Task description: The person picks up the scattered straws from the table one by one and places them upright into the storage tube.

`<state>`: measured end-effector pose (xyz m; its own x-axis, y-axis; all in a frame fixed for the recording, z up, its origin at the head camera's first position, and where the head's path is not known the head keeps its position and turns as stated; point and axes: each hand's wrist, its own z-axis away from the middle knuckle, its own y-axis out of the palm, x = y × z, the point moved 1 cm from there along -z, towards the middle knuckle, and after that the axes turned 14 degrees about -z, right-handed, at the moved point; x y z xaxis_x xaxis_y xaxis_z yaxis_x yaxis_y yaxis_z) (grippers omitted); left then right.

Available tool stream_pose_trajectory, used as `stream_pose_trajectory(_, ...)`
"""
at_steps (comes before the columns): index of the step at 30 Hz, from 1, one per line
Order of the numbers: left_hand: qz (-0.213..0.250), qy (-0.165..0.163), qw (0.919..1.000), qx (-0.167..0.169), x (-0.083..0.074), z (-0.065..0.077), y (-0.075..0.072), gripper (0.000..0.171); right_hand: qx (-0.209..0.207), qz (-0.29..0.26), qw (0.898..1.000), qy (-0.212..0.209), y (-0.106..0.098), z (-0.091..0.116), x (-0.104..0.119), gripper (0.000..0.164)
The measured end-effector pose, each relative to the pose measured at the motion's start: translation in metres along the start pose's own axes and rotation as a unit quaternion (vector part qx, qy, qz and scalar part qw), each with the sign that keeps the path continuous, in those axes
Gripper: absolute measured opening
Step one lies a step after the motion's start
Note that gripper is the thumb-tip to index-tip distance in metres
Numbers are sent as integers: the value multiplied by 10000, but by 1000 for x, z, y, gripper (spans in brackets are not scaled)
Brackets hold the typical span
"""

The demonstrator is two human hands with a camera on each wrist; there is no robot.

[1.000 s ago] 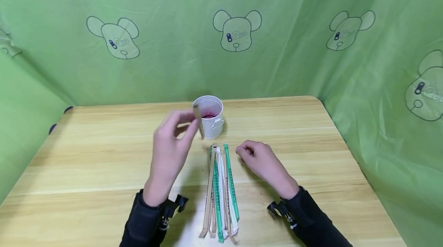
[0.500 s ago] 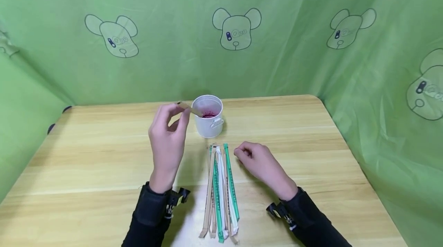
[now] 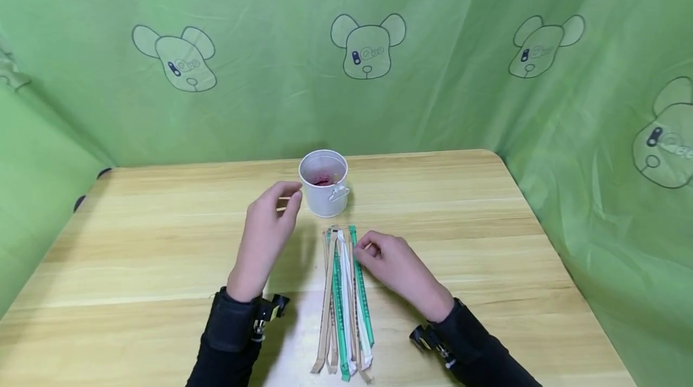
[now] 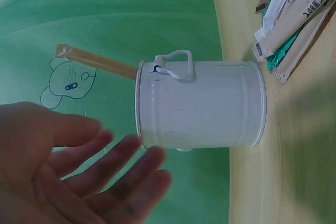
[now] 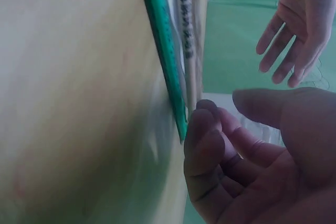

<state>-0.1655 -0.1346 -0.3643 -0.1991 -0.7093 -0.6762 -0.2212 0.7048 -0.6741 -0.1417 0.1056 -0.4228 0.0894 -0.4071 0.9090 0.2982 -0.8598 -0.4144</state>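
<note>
A small white metal bucket [image 3: 326, 197] stands near the back of the table, something dark red at its bottom. In the left wrist view, a brown paper-wrapped straw [image 4: 100, 62] sticks out over the bucket's rim. My left hand [image 3: 267, 236] is beside the bucket with nothing in it, fingers relaxed and apart from the thumb. Before the bucket lies a row of wrapped straws in brown, white and green. My right hand [image 3: 397, 266] is at their upper right, fingers loosely bent beside the green wrapped straw [image 5: 163, 40]; whether they touch it is unclear. Its thumb stands apart.
The pale wooden table [image 3: 135, 242] reaches back to a green curtain [image 3: 271, 92] printed with bear heads. The curtain also closes off the left and right sides.
The brown wrapped straw went from my left fingers into the bucket, and that hand let go and dropped slightly. My right hand moved left and nearer to the row of straws.
</note>
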Motion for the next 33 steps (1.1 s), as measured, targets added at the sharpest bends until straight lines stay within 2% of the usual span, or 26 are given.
stream_pose_trajectory(4, -339, -163, 9980, 508, 3, 2, 0, 26, 197, 52, 9996, 175, 8, 0, -2, 21)
stream_pose_trajectory(7, -617, -291, 9925, 1016, 5, 5, 1, 27, 282, 156, 9993, 208, 15, 0, -3, 35)
stream_pose_trajectory(12, -1026, -437, 9715, 2092, 11, 15, 8, 27, 81, 509, 9986, 121, 22, 1, -1, 43)
stream_pose_trajectory(15, -1138, -457, 9603, 2507, 11, 23, 15, 24, -83, 650, 9978, 107, 22, 1, 0, 43)
stream_pose_trajectory(21, -1144, -477, 9494, 2885, 9, 34, 26, 20, -19, 138, 9990, 420, 15, 0, 2, 48)
stream_pose_trajectory(25, -828, -762, 9461, 3036, 7, 37, 32, 23, -143, -180, 9984, 515, 6, -2, 7, 50)
stream_pose_trajectory(29, -678, -1089, 9416, 3115, 4, 39, 37, 30, -319, -746, 9959, 392, -8, -4, 18, 50)
stream_pose_trajectory(33, -701, -1105, 9413, 3113, 3, 40, 39, 32, -689, -1507, 9862, -65, -24, -7, 33, 45)
